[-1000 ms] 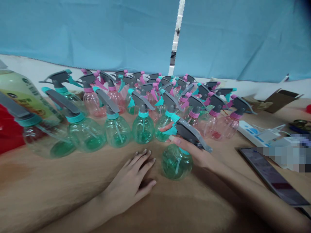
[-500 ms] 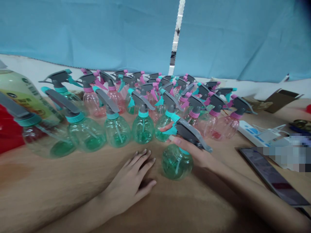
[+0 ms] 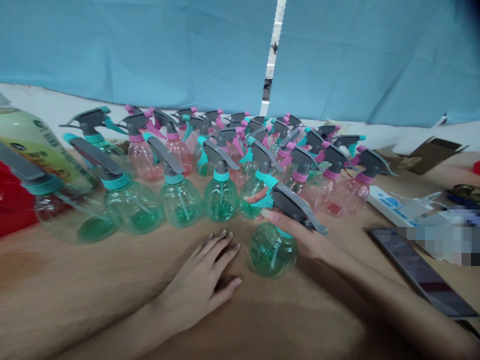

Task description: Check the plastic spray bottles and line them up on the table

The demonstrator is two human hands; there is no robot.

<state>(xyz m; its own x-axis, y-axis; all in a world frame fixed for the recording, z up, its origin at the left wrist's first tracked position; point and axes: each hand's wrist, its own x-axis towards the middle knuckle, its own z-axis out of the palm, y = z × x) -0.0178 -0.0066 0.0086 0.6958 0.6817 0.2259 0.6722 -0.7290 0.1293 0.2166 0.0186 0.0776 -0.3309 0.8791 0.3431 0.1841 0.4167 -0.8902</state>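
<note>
My right hand [image 3: 296, 232] is closed around the neck of a green spray bottle [image 3: 270, 255], just under its grey and turquoise trigger head. The bottle tilts a little, and its straw shows through the clear green body. My left hand [image 3: 210, 270] lies flat on the wooden table [image 3: 123, 295], fingers spread, left of that bottle and apart from it. Beyond my hands stands a front row of green spray bottles, one of them [image 3: 221, 200] straight behind my left fingertips. Pink spray bottles [image 3: 350, 192] stand at the right end.
More spray bottles with pink and turquoise nozzles crowd behind the front row. A large labelled bottle [image 3: 41, 147] and something red [image 3: 15, 205] are at the left. To the right lie a phone [image 3: 420, 272], a white power strip [image 3: 390, 207] and an open cardboard box [image 3: 435, 155]. Blue cloth [image 3: 150, 55] hangs behind.
</note>
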